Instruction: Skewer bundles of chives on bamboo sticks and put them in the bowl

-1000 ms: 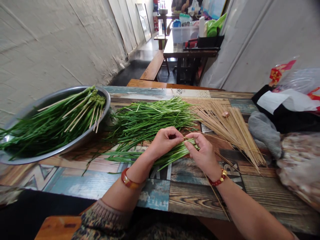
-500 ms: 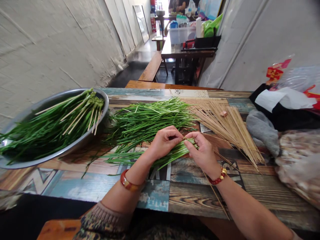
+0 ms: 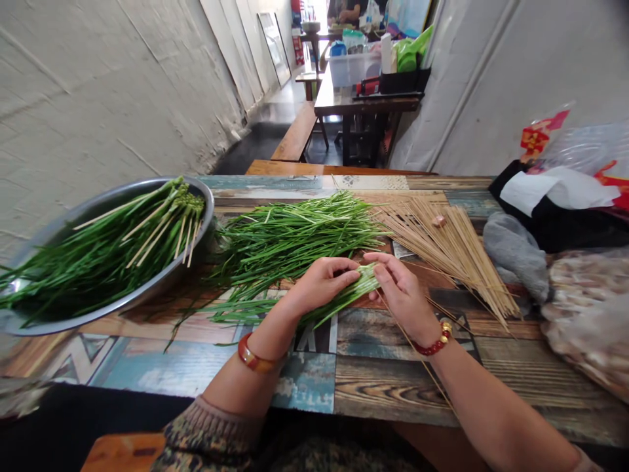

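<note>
Just in front of me, a small bunch of garlic chives stretches between my two hands, its pale ends toward the right. My left hand is closed round the bunch a little below those ends. With thumb and fingers, my right hand pinches the pale ends. A thin wooden skewer slants from under the right hand to the table's front edge; whether the fingers grip it is hidden. Behind the hands lies a loose pile of garlic chives. Fanned wooden skewers lie to the right.
On the left, a metal basin holds skewered chives. A grey cloth-like bundle and a clear bag of pale pieces sit at the right. Beyond the patterned table are a bench and another table. A person is far back.
My right hand has shifted slightly down and right along the chive ends, and more of the pale stalks now shows between my hands. The left hand still holds the bunch.
</note>
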`<state>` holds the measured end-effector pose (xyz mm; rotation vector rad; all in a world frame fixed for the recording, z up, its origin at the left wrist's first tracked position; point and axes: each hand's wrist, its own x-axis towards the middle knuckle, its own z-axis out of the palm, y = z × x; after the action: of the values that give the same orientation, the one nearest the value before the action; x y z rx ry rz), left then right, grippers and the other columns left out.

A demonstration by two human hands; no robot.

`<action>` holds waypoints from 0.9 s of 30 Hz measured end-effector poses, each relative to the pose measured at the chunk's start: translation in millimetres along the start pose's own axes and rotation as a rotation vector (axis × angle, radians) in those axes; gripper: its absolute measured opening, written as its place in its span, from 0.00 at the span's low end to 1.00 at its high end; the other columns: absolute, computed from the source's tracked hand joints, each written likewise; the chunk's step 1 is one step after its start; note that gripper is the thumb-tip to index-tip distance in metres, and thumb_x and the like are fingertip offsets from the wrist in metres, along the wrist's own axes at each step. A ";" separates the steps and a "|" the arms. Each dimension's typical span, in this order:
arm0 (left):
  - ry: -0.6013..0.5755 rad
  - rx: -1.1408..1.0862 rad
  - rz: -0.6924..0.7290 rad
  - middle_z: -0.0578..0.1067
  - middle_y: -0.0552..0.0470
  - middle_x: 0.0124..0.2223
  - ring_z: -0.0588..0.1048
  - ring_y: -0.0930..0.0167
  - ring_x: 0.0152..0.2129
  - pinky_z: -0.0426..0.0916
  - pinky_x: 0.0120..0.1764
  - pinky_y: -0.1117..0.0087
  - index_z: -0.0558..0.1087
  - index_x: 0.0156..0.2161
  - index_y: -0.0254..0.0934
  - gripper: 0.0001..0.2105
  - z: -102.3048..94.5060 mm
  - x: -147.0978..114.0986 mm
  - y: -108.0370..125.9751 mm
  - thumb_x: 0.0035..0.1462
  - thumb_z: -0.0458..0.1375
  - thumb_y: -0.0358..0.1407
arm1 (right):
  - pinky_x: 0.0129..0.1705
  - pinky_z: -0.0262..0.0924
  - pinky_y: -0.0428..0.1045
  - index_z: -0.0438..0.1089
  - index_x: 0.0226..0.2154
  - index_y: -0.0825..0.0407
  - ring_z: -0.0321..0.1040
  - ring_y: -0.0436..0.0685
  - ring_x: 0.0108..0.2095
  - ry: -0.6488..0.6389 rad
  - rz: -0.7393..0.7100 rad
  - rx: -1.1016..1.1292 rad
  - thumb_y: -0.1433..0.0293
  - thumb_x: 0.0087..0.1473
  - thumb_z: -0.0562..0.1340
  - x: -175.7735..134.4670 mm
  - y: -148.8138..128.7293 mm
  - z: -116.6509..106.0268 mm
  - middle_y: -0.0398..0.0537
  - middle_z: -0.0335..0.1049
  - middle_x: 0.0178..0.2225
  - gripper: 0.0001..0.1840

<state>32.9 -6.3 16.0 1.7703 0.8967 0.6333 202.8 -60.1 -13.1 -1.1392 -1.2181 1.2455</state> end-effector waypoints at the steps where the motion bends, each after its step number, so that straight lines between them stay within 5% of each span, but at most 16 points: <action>1: 0.011 -0.020 -0.016 0.78 0.50 0.32 0.73 0.72 0.28 0.66 0.34 0.73 0.77 0.35 0.32 0.10 -0.5 -0.2 0.4 0.56 0.56 0.36 | 0.25 0.64 0.44 0.63 0.49 0.51 0.66 0.48 0.24 0.002 0.001 0.021 0.56 0.60 0.54 -0.1 -0.5 -0.1 0.41 0.66 0.30 0.20; 8: 0.219 -0.110 -0.046 0.77 0.47 0.32 0.73 0.71 0.29 0.68 0.35 0.71 0.77 0.32 0.30 0.10 -9.2 -0.7 -0.5 0.52 0.60 0.38 | 0.23 0.60 0.44 0.67 0.41 0.53 0.65 0.48 0.21 -0.080 -0.004 -0.228 0.57 0.61 0.54 2.1 -3.7 -6.3 0.42 0.69 0.25 0.17; 11: 0.227 -0.158 -0.050 0.78 0.47 0.33 0.73 0.71 0.30 0.68 0.35 0.72 0.77 0.34 0.31 0.11 -10.0 -0.6 -4.0 0.52 0.61 0.39 | 0.20 0.56 0.43 0.68 0.33 0.52 0.61 0.47 0.17 -0.111 -0.001 -0.343 0.58 0.60 0.55 1.7 -4.1 -6.9 0.41 0.67 0.23 0.15; 18: 0.271 -0.175 -0.087 0.77 0.49 0.31 0.72 0.73 0.27 0.66 0.31 0.74 0.77 0.32 0.31 0.13 -9.1 -0.7 -7.9 0.54 0.59 0.42 | 0.17 0.53 0.43 0.67 0.31 0.51 0.58 0.46 0.15 -0.086 0.004 -0.369 0.60 0.60 0.55 -0.1 -3.7 -3.0 0.39 0.65 0.20 0.14; 27: 0.717 0.006 0.045 0.74 0.52 0.29 0.69 0.76 0.23 0.63 0.28 0.75 0.75 0.33 0.33 0.09 -35.5 -7.7 1.1 0.52 0.60 0.39 | 0.18 0.52 0.43 0.65 0.29 0.51 0.57 0.46 0.15 -0.122 -0.017 -0.344 0.62 0.59 0.55 -0.5 -5.4 -1.8 0.38 0.64 0.19 0.12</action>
<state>1.8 6.6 29.4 1.5773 1.3297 1.3393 204.9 -60.6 -7.8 -1.3098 -1.5748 1.1330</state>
